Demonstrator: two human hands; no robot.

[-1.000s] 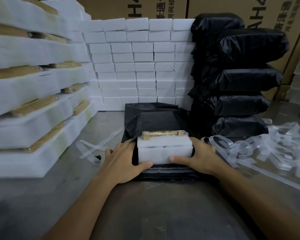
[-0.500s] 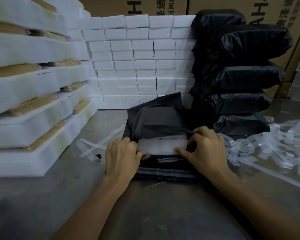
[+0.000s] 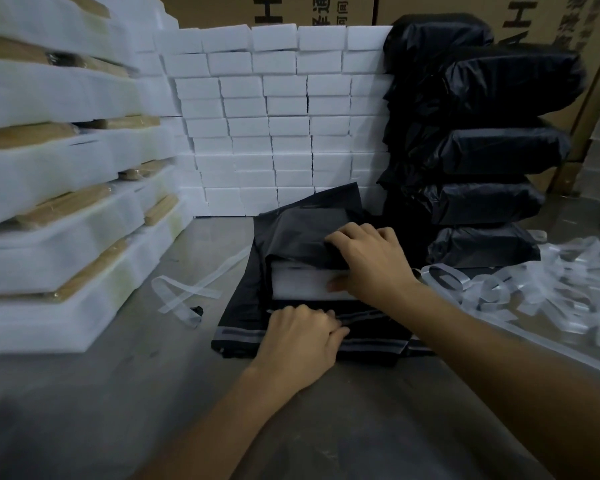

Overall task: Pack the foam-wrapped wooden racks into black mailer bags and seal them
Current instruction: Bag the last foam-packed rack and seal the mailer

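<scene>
Black mailer bag (image 3: 291, 233) with grey strip, white foam-wrapped rack (image 3: 302, 282), brown cartons (image 3: 215, 8).

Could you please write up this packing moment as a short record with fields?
item: foam-wrapped rack, white end showing, partly inside bag
bag: black mailer bag, mouth open toward the person
right hand: grips the bag's upper edge over the rack
left hand: pinches the bag's lower flap at the stack of flat bags
done: sealed black parcels stacked at right
waiting: wrapped racks stacked at left
litter: peeled strips on table
</scene>
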